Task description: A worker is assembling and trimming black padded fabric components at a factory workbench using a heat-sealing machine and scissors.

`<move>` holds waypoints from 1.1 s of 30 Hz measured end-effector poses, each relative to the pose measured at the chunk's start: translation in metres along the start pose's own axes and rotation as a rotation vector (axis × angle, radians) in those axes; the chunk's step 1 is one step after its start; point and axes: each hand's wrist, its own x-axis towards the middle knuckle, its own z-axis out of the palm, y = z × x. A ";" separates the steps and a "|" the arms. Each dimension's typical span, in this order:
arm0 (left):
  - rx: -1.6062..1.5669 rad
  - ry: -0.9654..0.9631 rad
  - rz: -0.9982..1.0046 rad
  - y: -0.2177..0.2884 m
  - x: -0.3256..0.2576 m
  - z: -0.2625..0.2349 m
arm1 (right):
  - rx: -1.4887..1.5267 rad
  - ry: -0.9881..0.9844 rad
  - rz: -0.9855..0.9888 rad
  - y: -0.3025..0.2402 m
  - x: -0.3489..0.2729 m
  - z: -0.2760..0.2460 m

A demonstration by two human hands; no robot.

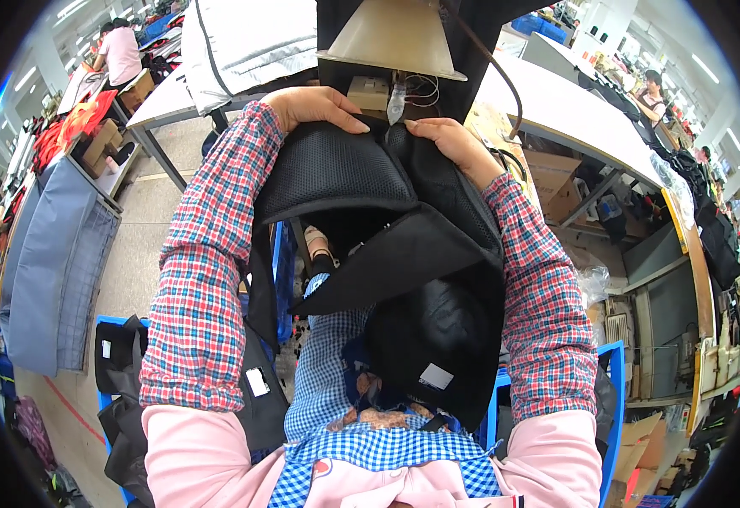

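Left hand [319, 108] and right hand [454, 146] both grip the black mesh piece [336, 169], upper centre of the frame, their undersides hidden; lower centre, a white label [436, 377] shows, any print too small to read.

Looks like a textile workshop on a large open floor — shown by long white worktops [582, 108], blue bins [617, 372] holding black fabric pieces [124, 432], red cloth [84, 121] heaped at left, cardboard boxes [548, 179], tube lights [703, 64] overhead — and by people [121, 55] farther back.
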 end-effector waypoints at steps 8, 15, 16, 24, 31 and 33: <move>0.026 -0.027 0.019 0.001 0.003 -0.003 | -0.070 -0.022 -0.075 0.004 0.006 -0.006; 0.021 0.036 0.015 0.001 -0.011 -0.003 | -0.098 0.090 -0.002 0.001 -0.005 -0.005; 0.014 0.123 0.039 -0.007 -0.018 -0.011 | -0.099 0.090 -0.004 0.005 -0.011 -0.012; -0.214 -0.215 -0.117 -0.020 -0.100 0.014 | -0.660 -0.227 0.166 0.002 -0.097 -0.005; -0.199 -0.240 -0.352 -0.069 -0.126 0.095 | -0.723 -0.565 -0.367 -0.028 -0.194 0.060; -0.248 -0.310 -0.399 -0.076 -0.121 0.113 | -0.908 -0.537 -0.575 -0.001 -0.228 0.072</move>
